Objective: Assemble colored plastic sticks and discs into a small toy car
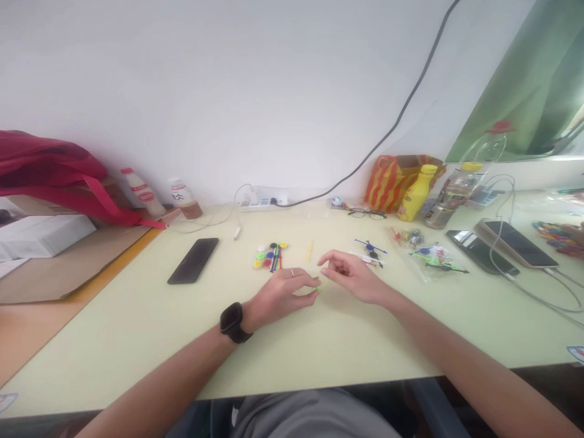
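Observation:
My left hand [280, 298] is closed in a pinch, with a small bright green plastic piece [318, 288] between thumb and fingertips. Most of that piece is hidden by the fingers. To its right, my right hand [351, 278] hovers with curled fingers, thumb and forefinger apart, and nothing visible in it. Beyond the hands a thin yellow stick [309, 250] lies on the table. Behind my left hand is a cluster of coloured round pieces [261, 257] with several thin sticks [276, 258] beside them. A blue cross-armed plastic piece [370, 247] lies just past my right hand.
A black phone [193, 261] lies on the left of the table [137, 340]. Bagged plastic parts [435, 258], two phones with cables [520, 243] and bottles [417, 193] are on the right. Glasses [366, 213] and a power strip [262, 205] sit along the wall.

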A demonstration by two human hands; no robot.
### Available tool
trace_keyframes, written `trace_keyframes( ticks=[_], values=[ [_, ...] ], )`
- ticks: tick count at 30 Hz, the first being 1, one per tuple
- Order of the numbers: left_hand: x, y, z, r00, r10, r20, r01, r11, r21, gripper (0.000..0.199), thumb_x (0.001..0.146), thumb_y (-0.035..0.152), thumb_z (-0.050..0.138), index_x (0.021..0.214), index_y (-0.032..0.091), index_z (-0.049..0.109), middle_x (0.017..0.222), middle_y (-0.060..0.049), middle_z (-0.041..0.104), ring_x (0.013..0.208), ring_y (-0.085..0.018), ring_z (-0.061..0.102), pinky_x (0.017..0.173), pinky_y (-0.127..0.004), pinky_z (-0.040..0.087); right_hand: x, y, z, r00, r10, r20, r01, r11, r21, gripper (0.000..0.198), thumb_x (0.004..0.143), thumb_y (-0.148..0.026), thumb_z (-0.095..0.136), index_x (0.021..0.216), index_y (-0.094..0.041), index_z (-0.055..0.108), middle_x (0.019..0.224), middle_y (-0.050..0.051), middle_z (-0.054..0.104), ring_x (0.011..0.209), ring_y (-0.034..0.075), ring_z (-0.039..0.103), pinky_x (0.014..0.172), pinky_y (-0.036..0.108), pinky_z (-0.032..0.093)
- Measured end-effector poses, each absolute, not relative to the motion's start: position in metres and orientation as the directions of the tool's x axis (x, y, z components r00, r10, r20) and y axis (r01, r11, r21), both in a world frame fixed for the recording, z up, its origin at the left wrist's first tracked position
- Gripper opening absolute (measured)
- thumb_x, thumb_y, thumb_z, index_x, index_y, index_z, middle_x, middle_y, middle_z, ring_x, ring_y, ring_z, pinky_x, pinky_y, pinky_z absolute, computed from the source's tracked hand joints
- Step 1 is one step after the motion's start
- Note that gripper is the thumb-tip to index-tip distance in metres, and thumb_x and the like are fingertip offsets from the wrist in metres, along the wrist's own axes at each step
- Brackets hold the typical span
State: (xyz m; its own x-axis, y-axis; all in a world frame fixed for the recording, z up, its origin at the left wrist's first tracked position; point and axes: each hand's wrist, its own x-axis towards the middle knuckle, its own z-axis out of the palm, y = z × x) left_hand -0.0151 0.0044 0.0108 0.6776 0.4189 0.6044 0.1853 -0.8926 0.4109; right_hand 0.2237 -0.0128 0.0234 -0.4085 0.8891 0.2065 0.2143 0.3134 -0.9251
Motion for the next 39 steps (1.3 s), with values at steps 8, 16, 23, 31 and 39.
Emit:
trace_keyframes(
  ticks=[8, 16, 23, 31, 39],
  values=[
    [-0.013, -0.002, 0.016, 0.638, 0.523, 0.566, 0.178, -0.814, 0.553, 0.009, 0.092, 0.019, 0.073, 0.100, 0.020, 0.074, 0.095, -0.008, 0.078, 0.089, -0.021, 0.075, 0.081, -0.032, 0.059, 0.223, -0.012, 0.021, -0.366, 0.904, 0.220, 0.219, 0.313, -0.924, 0.033, 0.099, -0.052, 0.061, 0.107, -0.021, 0.066, 0.066, -0.007, 0.037, 0.061, 0.013, 0.036, 0.058, 0.027, 0.031],
    [-0.008, -0.003, 0.021, 0.641, 0.691, 0.334, 0.056, -0.476, 0.878, 0.014, 0.097, 0.030, 0.070, 0.103, 0.018, 0.075, 0.115, -0.013, 0.075, 0.107, -0.024, 0.072, 0.094, -0.037, 0.059, 0.223, -0.004, 0.013, -0.321, 0.926, 0.196, 0.148, 0.254, -0.956, 0.036, 0.099, -0.055, 0.059, 0.111, -0.021, 0.064, 0.074, -0.003, 0.050, 0.064, 0.014, 0.046, 0.061, 0.028, 0.039],
    [-0.006, 0.007, 0.013, 0.513, 0.823, 0.246, -0.008, -0.282, 0.959, 0.026, 0.091, 0.036, 0.078, 0.108, 0.018, 0.073, 0.103, -0.008, 0.074, 0.097, -0.020, 0.073, 0.093, -0.037, 0.062, 0.227, -0.012, 0.023, -0.130, 0.856, 0.500, 0.384, 0.509, -0.770, 0.031, 0.103, -0.050, 0.054, 0.105, -0.023, 0.071, 0.094, 0.007, 0.066, 0.078, 0.020, 0.057, 0.069, 0.034, 0.046],
    [-0.008, 0.011, 0.017, 0.458, 0.850, 0.259, -0.076, -0.252, 0.965, 0.031, 0.088, 0.037, 0.081, 0.109, 0.016, 0.075, 0.101, -0.008, 0.075, 0.094, -0.021, 0.074, 0.091, -0.040, 0.064, 0.219, -0.022, 0.019, -0.209, 0.862, 0.462, 0.260, 0.504, -0.824, 0.049, 0.103, -0.048, 0.053, 0.147, -0.029, 0.046, 0.088, 0.002, 0.058, 0.069, 0.018, 0.050, 0.064, 0.033, 0.043],
    [-0.007, 0.009, 0.020, 0.425, 0.866, 0.262, -0.072, -0.257, 0.964, 0.029, 0.086, 0.036, 0.083, 0.104, 0.015, 0.075, 0.100, -0.008, 0.075, 0.092, -0.021, 0.073, 0.090, -0.039, 0.064, 0.227, -0.014, 0.021, -0.372, 0.896, 0.244, 0.113, 0.305, -0.946, 0.064, 0.104, -0.059, 0.044, 0.052, -0.022, 0.041, 0.054, -0.002, 0.038, 0.054, 0.014, 0.035, 0.058, 0.033, 0.031]
  ],
)
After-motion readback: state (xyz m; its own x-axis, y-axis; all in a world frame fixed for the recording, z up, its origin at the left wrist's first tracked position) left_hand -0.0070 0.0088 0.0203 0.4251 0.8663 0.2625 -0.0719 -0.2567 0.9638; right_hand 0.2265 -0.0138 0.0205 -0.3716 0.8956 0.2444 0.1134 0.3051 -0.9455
